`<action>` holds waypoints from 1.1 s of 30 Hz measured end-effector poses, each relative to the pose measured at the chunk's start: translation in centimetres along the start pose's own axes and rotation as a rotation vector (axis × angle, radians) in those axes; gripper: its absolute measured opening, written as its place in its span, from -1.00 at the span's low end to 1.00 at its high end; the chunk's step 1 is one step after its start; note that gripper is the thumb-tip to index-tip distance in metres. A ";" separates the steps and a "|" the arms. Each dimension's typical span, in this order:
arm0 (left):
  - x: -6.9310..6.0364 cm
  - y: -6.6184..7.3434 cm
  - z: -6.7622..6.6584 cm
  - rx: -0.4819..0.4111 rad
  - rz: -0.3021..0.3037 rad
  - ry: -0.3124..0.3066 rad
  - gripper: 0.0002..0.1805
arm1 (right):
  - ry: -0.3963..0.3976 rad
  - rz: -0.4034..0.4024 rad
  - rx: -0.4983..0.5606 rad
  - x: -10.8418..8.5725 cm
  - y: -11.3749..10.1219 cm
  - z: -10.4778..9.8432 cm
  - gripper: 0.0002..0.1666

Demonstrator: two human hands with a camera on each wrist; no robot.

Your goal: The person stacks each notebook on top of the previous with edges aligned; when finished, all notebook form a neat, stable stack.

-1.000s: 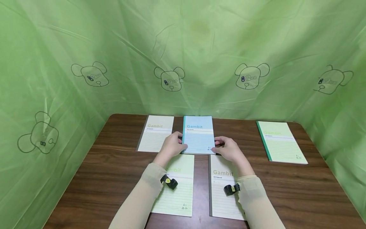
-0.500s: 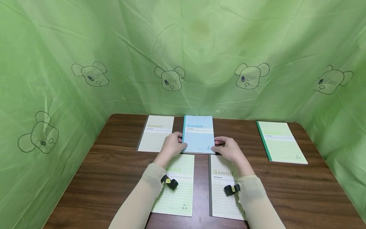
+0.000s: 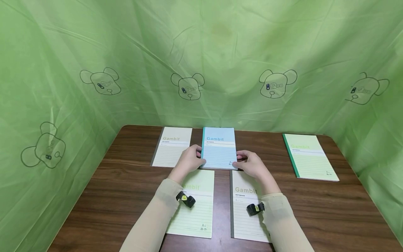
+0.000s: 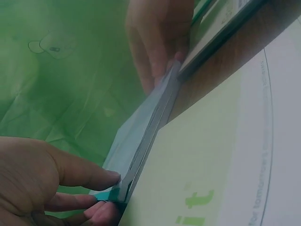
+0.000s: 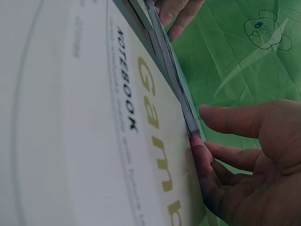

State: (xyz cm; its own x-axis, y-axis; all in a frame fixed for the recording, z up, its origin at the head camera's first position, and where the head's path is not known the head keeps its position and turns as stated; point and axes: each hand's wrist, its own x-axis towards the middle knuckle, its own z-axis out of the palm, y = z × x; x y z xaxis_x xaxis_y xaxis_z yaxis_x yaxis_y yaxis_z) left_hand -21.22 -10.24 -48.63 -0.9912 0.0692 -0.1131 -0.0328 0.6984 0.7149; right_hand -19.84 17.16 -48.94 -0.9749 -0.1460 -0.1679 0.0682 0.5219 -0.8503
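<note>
A blue notebook [image 3: 219, 150] with a teal spine lies at the back middle of the table, between both hands. My left hand [image 3: 189, 159] pinches its lower left corner, thumb on the cover and fingers at the edge; the left wrist view shows this thumb on the blue cover [image 4: 134, 141]. At the lower right corner, my right hand [image 3: 252, 163] has its thumb over the cover's edge and its fingers at the side. In the right wrist view, the fingers of my right hand [image 5: 249, 155] touch the notebook's corner from below.
A grey-spined notebook [image 3: 170, 150] lies at the back left, a green one [image 3: 310, 157] at the right. Nearer lie a green notebook [image 3: 195, 213] under the left forearm and a grey-spined one [image 3: 247, 224] beside the right. A green curtain [image 3: 220, 52] surrounds the wooden table [image 3: 110, 196].
</note>
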 end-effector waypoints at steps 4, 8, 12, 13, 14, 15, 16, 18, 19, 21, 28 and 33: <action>0.0 0.1 -0.1 0.011 0.008 -0.012 -0.39 | -0.003 0.009 -0.012 0.0 -0.1 0.0 -0.34; 0.0 0.1 -0.2 0.011 0.002 -0.032 -0.38 | -0.019 0.011 -0.034 -0.3 -0.5 -0.2 -0.33; -0.2 0.0 -0.7 -0.007 0.001 -0.055 -0.35 | -0.031 0.012 -0.057 -0.5 -0.9 -0.3 -0.32; -0.2 0.0 -0.8 -0.015 0.003 -0.058 -0.34 | -0.030 0.012 -0.067 -0.6 -1.0 -0.4 -0.31; -0.3 0.0 -1.0 -0.023 0.007 -0.060 -0.34 | -0.028 0.012 -0.075 -0.6 -1.1 -0.4 -0.30; -0.3 0.1 -1.1 -0.030 0.011 -0.062 -0.35 | -0.025 0.014 -0.077 -0.7 -1.3 -0.4 -0.29; -0.4 0.1 -1.2 -0.035 0.017 -0.062 -0.35 | -0.024 0.010 -0.080 -0.8 -1.4 -0.5 -0.28; -0.4 0.2 -1.5 -0.041 0.029 -0.063 -0.36 | -0.022 0.007 -0.074 -0.9 -1.6 -0.6 -0.27; -0.4 0.2 -1.6 -0.041 0.036 -0.065 -0.37 | -0.023 0.005 -0.067 -0.9 -1.7 -0.6 -0.27; -0.5 0.4 -1.9 -0.043 0.050 -0.069 -0.38 | -0.030 -0.006 -0.050 -1.1 -2.0 -0.7 -0.28; -0.7 0.7 -2.9 -0.049 0.090 -0.098 -0.36 | -0.054 -0.031 -0.051 -1.7 -3.4 -0.6 -0.33; -0.8 0.2 -3.1 -0.031 0.102 -0.071 -0.40 | -0.073 -0.053 -0.041 -2.3 -3.9 -0.6 -0.35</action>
State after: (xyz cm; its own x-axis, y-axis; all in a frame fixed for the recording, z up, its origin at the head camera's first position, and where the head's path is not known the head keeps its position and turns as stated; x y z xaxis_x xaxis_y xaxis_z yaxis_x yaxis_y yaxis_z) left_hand -20.82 -12.35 -46.28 -0.9780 0.1898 -0.0862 0.0628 0.6626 0.7463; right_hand -18.03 15.95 -44.95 -0.9589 -0.2341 -0.1603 0.0068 0.5458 -0.8379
